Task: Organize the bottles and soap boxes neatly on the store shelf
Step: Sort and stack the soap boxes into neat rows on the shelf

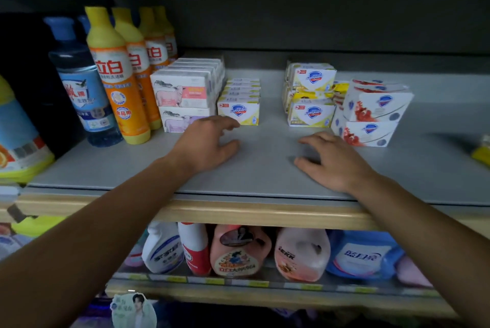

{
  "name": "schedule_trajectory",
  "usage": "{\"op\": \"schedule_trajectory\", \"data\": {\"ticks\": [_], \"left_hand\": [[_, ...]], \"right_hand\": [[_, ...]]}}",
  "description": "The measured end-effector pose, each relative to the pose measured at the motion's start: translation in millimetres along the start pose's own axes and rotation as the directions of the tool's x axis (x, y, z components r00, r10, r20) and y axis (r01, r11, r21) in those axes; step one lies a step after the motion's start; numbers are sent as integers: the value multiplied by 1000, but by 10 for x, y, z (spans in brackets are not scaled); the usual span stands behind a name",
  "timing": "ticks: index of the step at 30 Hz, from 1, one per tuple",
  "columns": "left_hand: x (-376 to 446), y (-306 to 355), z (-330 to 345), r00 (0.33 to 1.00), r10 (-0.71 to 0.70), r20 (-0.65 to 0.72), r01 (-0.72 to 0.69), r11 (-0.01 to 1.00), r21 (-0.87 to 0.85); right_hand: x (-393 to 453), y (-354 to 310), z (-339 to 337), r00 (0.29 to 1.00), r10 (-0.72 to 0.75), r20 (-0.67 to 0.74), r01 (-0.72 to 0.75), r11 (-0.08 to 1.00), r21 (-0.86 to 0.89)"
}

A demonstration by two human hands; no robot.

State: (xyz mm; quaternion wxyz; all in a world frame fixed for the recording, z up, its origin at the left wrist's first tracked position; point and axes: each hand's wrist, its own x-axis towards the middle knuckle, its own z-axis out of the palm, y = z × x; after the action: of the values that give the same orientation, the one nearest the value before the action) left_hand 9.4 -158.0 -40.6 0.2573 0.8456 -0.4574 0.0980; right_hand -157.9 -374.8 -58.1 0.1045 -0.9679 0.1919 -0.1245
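Head view: both hands hover over the flat grey shelf [265, 173] with loose fingers, holding nothing. The left hand [209, 146] is at 12 o'clock, just in front of the white and yellow soap boxes [238, 112]. The right hand [334, 161] is at 3 o'clock, near the white and red soap boxes [371, 115]. Tall yellow-orange plastic bottles [119, 80] stand at 10 o'clock.

grey shelf [265, 168] bears detergent bottles [116, 75], soap boxes [313, 96]

Dim store aisle, grey shelf board [265, 168] with pale wooden front edge [238, 212], dark back panel [291, 9] behind, lower tier [265, 298] in shadow.
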Motion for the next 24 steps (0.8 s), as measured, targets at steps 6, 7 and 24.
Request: {"op": "schedule_trajectory", "data": {"ticks": [6,7,24], "left_hand": [[561,439,230,996,18,-90,-26,995,-98],[672,494,282,996,26,-87,-34,995,-96],[1508,698,995,994,-111,-13,110,992,-63]], "right_hand": [[1,61,76,1000,-13,-23,13,1000,-4],[9,65,82,999,-14,-29,14,1000,-3],[34,78,118,999,-26,-34,28,999,45]]}}
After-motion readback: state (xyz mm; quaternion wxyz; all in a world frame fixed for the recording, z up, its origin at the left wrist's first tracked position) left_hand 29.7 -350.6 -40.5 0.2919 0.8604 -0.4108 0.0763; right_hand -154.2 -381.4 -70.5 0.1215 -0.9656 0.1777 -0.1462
